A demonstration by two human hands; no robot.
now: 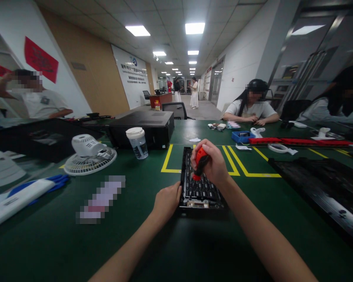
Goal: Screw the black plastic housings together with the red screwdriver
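A black keyboard (200, 188) lies lengthwise on the green table in front of me. My right hand (213, 162) is closed round a red-and-black screwdriver (199, 161), held upright with its tip down on the keyboard's middle. My left hand (167, 200) rests against the keyboard's near left corner, fingers curled on its edge.
A small white fan (88, 152) and a lidded clear cup (137, 142) stand at left beside a black box (147, 127). A blue tray (242, 136) and red strip (291, 141) lie far right. A black panel (326, 188) sits at right. Other people sit around the table.
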